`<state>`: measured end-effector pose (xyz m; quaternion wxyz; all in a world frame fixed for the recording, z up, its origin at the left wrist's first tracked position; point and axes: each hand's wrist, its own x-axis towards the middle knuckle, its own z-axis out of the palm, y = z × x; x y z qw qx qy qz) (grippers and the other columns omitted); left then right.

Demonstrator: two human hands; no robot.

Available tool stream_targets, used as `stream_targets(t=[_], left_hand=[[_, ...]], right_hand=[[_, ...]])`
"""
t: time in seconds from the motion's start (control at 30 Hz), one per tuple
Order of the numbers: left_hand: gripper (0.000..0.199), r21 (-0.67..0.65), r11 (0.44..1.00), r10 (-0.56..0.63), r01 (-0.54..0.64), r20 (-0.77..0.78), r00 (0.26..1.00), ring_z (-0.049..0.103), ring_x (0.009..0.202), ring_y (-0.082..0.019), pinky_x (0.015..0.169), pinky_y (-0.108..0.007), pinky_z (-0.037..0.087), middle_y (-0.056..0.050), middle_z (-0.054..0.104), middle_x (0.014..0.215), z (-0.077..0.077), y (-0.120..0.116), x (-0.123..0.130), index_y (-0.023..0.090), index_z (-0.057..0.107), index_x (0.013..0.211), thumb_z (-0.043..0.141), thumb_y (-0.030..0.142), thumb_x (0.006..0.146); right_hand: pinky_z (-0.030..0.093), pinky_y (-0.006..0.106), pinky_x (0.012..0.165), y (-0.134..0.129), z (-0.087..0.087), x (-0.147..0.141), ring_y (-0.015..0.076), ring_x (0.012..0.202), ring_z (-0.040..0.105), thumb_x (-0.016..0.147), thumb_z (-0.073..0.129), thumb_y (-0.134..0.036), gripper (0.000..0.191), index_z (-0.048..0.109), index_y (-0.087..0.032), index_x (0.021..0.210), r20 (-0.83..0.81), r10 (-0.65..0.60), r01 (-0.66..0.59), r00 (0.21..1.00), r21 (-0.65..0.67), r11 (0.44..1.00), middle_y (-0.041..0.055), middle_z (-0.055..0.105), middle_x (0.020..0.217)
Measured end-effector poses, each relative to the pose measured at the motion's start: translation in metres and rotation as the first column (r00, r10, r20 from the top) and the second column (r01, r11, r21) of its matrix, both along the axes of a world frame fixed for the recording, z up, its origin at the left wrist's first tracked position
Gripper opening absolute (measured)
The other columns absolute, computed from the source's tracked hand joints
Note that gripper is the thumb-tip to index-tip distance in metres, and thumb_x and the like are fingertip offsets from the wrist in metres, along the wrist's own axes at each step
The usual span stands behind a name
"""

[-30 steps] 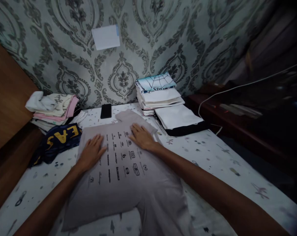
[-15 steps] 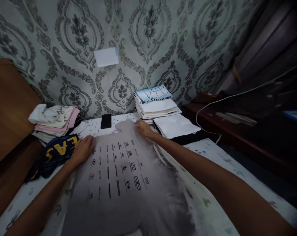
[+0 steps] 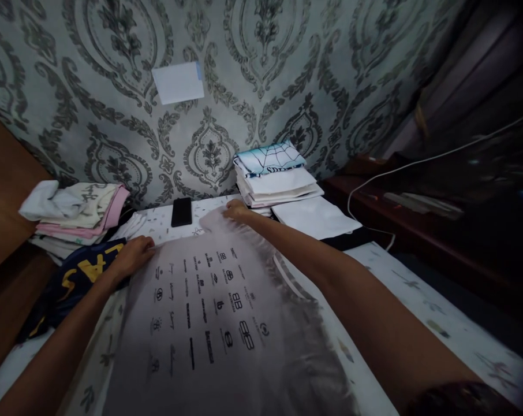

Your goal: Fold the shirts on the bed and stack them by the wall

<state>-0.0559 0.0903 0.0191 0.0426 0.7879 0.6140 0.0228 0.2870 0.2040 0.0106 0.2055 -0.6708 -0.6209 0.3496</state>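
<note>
Gray printed shirt: lower centre of frame | right hand: fingers look closed on its far edge | left hand: at far-left corner, grasp I cannot tell | change: hands no longer press its middle, so cloth is handled by edges

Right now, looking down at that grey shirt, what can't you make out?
All in the head view:
- Grey shirt: its near end is cut off by the bottom edge.
- Smallest lettering on it: too small and blurred to read.
- Left hand: its fingertips are hidden by the hand itself, so its grip is unclear.
- Dark jersey: partly hidden by the left forearm.
</note>
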Motion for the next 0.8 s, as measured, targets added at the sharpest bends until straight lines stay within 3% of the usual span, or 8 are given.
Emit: stream_targets(t=[0.07, 0.17, 0.33, 0.47, 0.53, 0.63, 0.8], left_hand=[[0.022, 0.048, 0.998, -0.026, 0.026, -0.007, 1.000, 0.064, 0.091, -0.026, 0.079, -0.034, 0.046, -0.010, 0.067, 0.092, 0.004, -0.007, 0.003, 0.020, 0.059, 0.087, 0.042, 0.034, 0.083], [0.021, 0.083, 0.997, -0.005, 0.007, -0.019, 1.000, 0.064, 0.088, -0.025, 0.073, -0.033, 0.044, -0.007, 0.068, 0.091, 0.014, -0.025, 0.009, 0.021, 0.056, 0.090, 0.040, 0.033, 0.084], [0.028, 0.154, 0.988, -0.010, 0.019, -0.064, 0.998, 0.066, 0.086, -0.026, 0.068, -0.034, 0.044, -0.007, 0.071, 0.094, 0.029, -0.059, 0.010, 0.022, 0.058, 0.097, 0.034, 0.034, 0.089], [0.037, 0.258, 0.960, -0.097, 0.105, -0.043, 0.994, 0.067, 0.095, -0.028, 0.075, -0.037, 0.051, -0.009, 0.071, 0.108, 0.025, -0.089, 0.003, 0.022, 0.063, 0.104, 0.032, 0.040, 0.092], [0.039, 0.284, 0.949, -0.130, 0.138, -0.045, 0.990, 0.068, 0.097, -0.029, 0.079, -0.039, 0.053, -0.009, 0.072, 0.109, 0.015, -0.105, -0.001, 0.023, 0.065, 0.103, 0.032, 0.042, 0.092], [0.037, 0.296, 0.938, -0.168, 0.181, -0.068, 0.983, 0.069, 0.093, -0.028, 0.080, -0.040, 0.055, -0.008, 0.073, 0.105, -0.004, -0.125, -0.006, 0.025, 0.068, 0.098, 0.034, 0.038, 0.091], [0.039, 0.330, 0.919, -0.182, 0.215, -0.127, 0.975, 0.069, 0.100, -0.030, 0.086, -0.042, 0.055, -0.012, 0.073, 0.106, -0.019, -0.136, -0.008, 0.022, 0.070, 0.100, 0.033, 0.032, 0.091]], right_hand=[[0.051, 0.021, 0.056, -0.005, 0.006, 0.002, 0.0121, 0.062, 0.062, 0.085, 0.071, -0.019, 0.009, 0.064, -0.013, 0.084, -0.079, -0.040, 0.044, 0.996, 0.050, 0.998, 0.0003, 0.065, 0.068], [0.045, 0.017, 0.047, -0.021, 0.020, 0.010, 0.0102, 0.049, 0.057, 0.080, 0.068, -0.010, 0.019, 0.055, -0.017, 0.069, -0.231, -0.050, 0.077, 0.972, 0.112, 0.991, -0.0054, 0.053, 0.048], [0.050, 0.018, 0.052, -0.076, 0.041, 0.036, 0.0120, 0.058, 0.066, 0.078, 0.066, -0.007, 0.023, 0.048, -0.020, 0.073, -0.435, 0.012, 0.074, 0.900, 0.181, 0.981, -0.0049, 0.059, 0.058], [0.052, 0.023, 0.058, -0.141, 0.035, 0.062, 0.0141, 0.064, 0.066, 0.076, 0.066, -0.011, 0.020, 0.048, -0.021, 0.075, -0.541, 0.156, 0.007, 0.827, 0.287, 0.958, -0.0038, 0.061, 0.064], [0.052, 0.026, 0.062, -0.177, 0.025, 0.075, 0.0142, 0.066, 0.064, 0.076, 0.066, -0.016, 0.016, 0.050, -0.021, 0.078, -0.501, 0.246, -0.041, 0.830, 0.384, 0.922, -0.0034, 0.062, 0.069], [0.049, 0.028, 0.070, -0.228, 0.008, 0.088, 0.0146, 0.074, 0.060, 0.076, 0.061, -0.013, 0.011, 0.057, -0.020, 0.083, -0.277, 0.321, -0.159, 0.906, 0.479, 0.863, -0.0008, 0.064, 0.081], [0.047, 0.028, 0.072, -0.268, -0.006, 0.093, 0.0155, 0.081, 0.060, 0.077, 0.057, -0.005, 0.019, 0.059, -0.020, 0.088, -0.057, 0.415, -0.358, 0.908, 0.408, 0.840, 0.0024, 0.067, 0.093]])
